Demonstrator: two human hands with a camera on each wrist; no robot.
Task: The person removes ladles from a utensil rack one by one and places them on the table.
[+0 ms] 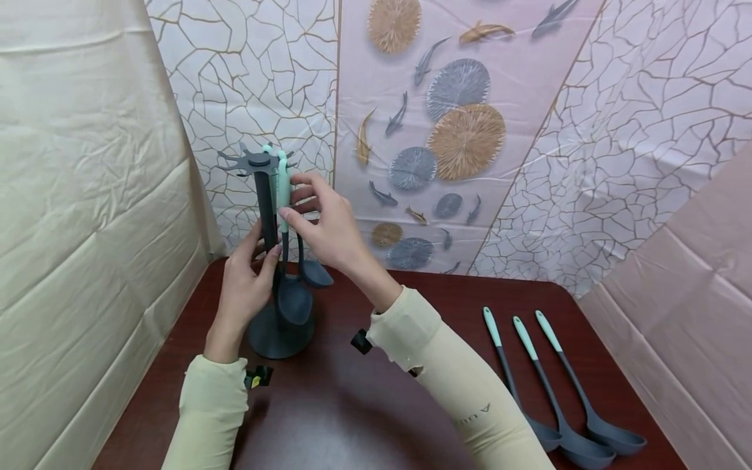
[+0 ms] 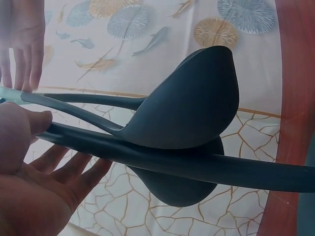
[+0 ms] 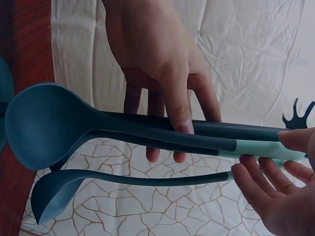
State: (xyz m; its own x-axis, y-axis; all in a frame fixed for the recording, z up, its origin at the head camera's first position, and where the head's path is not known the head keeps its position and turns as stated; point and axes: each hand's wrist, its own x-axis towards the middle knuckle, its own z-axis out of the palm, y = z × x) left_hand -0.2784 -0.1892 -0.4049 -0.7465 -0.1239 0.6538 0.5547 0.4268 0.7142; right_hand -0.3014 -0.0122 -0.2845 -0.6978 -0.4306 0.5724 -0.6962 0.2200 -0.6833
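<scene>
A dark grey utensil stand (image 1: 266, 215) rises from a round base at the left of the table, with a ring of hooks on top. My left hand (image 1: 243, 277) grips its post, the thumb in front and fingers behind. Several ladles with mint handles hang on its right side. My right hand (image 1: 329, 225) pinches the mint handle of the front ladle (image 1: 295, 301) between thumb and fingers, just below the hooks. In the right wrist view another ladle (image 3: 56, 194) hangs beside it. A further bowl (image 2: 174, 189) shows behind the post in the left wrist view.
On the table's right side lie three ladles with mint handles, one of them this ladle (image 1: 613, 434), their bowls toward the near edge. Patterned cloth (image 1: 399, 215) hangs behind the dark red table (image 1: 376, 391), and pale cloth walls stand at both sides.
</scene>
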